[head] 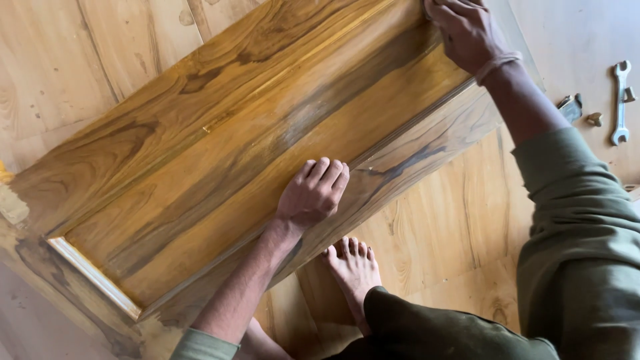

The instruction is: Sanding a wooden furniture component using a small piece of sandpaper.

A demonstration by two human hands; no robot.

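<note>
Centrally, one large wooden door panel [253, 147] lies flat and tilted across the scene, running from the near left to the far right. It is golden brown with dark grain streaks, a recessed middle field and a raised frame around it. It looks stiff, solid and heavy, and its smooth, slightly glossy face is likely slippery; the safest hold is probably along the raised frame edges or the corners, not the flat field.

Two hands work on it. The left hand [312, 193] rests palm down near the panel's near long edge, fingers curled loosely together, pressing on the wood and gripping nothing. The right hand [467, 30] is at the far right corner, fingers bent over the panel's end; whether it clasps the edge or holds something small cannot be told.

One bare foot [352, 270] stands on the wooden floor [453, 227] just near the panel. Far right on the floor lie one metal spanner [621, 100] and a few small metal pieces [580, 110], well apart from the panel.
</note>
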